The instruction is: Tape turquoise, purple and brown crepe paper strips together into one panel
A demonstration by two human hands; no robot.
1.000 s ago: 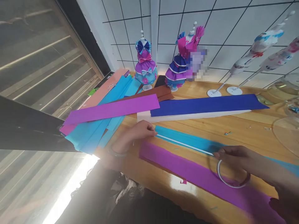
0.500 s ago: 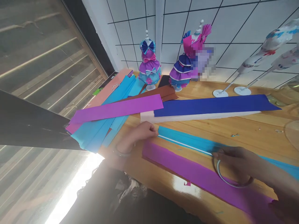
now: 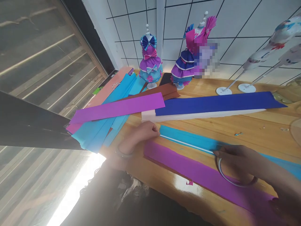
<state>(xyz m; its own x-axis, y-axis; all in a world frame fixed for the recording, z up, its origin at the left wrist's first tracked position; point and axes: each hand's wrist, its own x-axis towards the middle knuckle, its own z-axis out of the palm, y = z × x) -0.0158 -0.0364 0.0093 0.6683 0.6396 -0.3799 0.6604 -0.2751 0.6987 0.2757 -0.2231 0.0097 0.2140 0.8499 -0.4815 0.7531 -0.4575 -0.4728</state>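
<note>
A light blue crepe-paper-like strip lies lengthwise on the wooden table, with a narrow white band along its near edge. My left hand pinches the strip's left end at the corner where the white band starts. Farther right, my right hand has thumb and fingers closed on the same near edge, where the visible white band ends. A silver bangle hangs from my right wrist. Just nearer to me is a purple strip, partly under my right hand and arm.
Behind my hands lie a dark blue strip and a white strip. Overlapping purple, light blue and brown sheets cover the left. Two dressed mannequins and two wrapped stands line the wall.
The view has shifted slightly. Both hands keep their hold on the light blue strip at about the same places.
</note>
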